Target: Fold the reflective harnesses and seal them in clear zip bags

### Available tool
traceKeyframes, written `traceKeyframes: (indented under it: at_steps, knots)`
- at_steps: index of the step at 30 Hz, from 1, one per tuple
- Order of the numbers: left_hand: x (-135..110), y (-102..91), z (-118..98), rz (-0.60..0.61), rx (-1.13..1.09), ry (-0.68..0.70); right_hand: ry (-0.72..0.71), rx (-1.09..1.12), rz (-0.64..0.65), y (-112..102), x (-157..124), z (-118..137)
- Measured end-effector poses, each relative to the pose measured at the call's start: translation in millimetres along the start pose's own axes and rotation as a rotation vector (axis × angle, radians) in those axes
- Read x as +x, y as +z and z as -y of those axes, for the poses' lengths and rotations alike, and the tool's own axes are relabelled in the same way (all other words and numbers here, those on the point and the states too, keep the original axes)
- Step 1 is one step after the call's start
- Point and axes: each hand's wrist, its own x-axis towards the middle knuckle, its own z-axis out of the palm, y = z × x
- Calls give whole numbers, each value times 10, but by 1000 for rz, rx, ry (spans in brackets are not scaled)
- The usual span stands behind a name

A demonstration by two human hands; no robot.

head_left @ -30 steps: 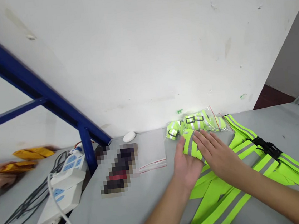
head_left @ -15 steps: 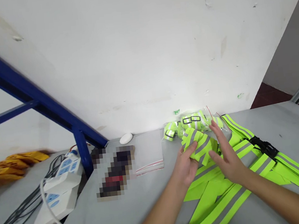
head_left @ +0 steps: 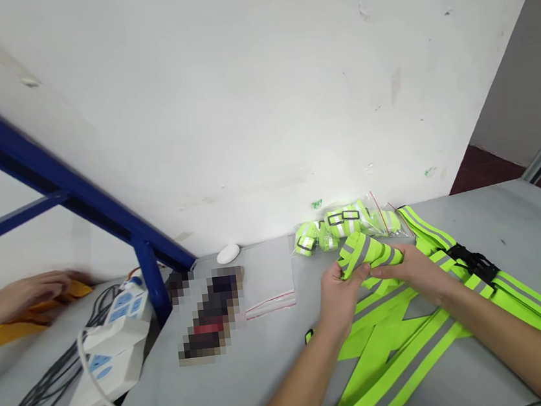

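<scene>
Left hand (head_left: 339, 299): curled, gripping bundled lime strap (head_left: 371, 254). Right hand (head_left: 417, 271): narrowed, pinching strap's opposite end, near wall-side edge, worktop (head_left: 205, 399).

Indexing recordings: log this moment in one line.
left hand: holds striped strap | right hand: holds same strap | beyond: bagged bundles

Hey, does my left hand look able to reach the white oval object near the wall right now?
Probably yes, though it's occupied: the left hand grips the yellow-green strap. Only flat clear bags seem to lie between it and the white oval object.
</scene>
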Motion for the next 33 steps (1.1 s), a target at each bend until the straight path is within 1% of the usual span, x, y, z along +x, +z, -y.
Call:
traceKeyframes:
  at_steps: [2, 5, 8, 9, 10, 11, 12, 13, 15, 16, 17, 18, 20, 22, 24, 25, 26, 27, 29, 31, 33]
  knots:
    - [21, -14, -6, -30, 114, 51, -42, -41, -40, 16, -9, 28]
    - [-8, 28, 11, -68, 152, 63, -104, -99, -112, 46, -32, 92]
    - [-183, 143, 106, -185, 174, 14, -140, -175, -228, -1, -58, 168]
    - [-271, 185, 151, -195, 212, -2, -153, -225, -290, -42, -65, 190]
    - [-363, 220, 197, -163, 277, -6, -171, -287, -369, -94, -71, 208]
    - [-452, 247, 240, -81, 384, 21, -197, -357, -456, -152, -76, 221]
    - [-526, 263, 275, 49, 521, 81, -224, -430, -537, -213, -79, 227]
    - [-578, 268, 301, 209, 675, 145, -262, -492, -624, -273, -80, 228]
    - [-596, 248, 318, 506, 966, 264, -349, -619, -716, -372, -78, 208]
    - [-560, 230, 313, 616, 1082, 310, -402, -681, -739, -407, -75, 189]
    - [-498, 208, 300, 693, 1174, 348, -455, -742, -747, -433, -71, 164]
    - [-416, 186, 283, 736, 1241, 389, -509, -801, -748, -450, -68, 135]
    - [-223, 137, 241, 793, 1332, 468, -614, -909, -743, -464, -58, 71]
    - [-47, 63, 180, 835, 1395, 576, -703, -1002, -740, -468, -47, 11]
    - [69, -82, 74, 857, 1398, 664, -774, -1071, -741, -471, -34, -34]
    - [97, -196, -5, 831, 1384, 682, -804, -1096, -742, -473, -28, -50]
    - [106, -340, -102, 763, 1366, 677, -830, -1119, -743, -474, -24, -63]
    - [99, -513, -215, 659, 1363, 647, -853, -1141, -744, -474, -22, -72]
    - [47, -916, -465, 461, 1376, 535, -894, -1183, -743, -463, -28, -85]
    - [-24, -1317, -691, 300, 1368, 330, -939, -1224, -716, -432, -50, -94]
    - [-83, -1627, -834, 216, 1374, 242, -987, -1258, -640, -377, -89, -100]
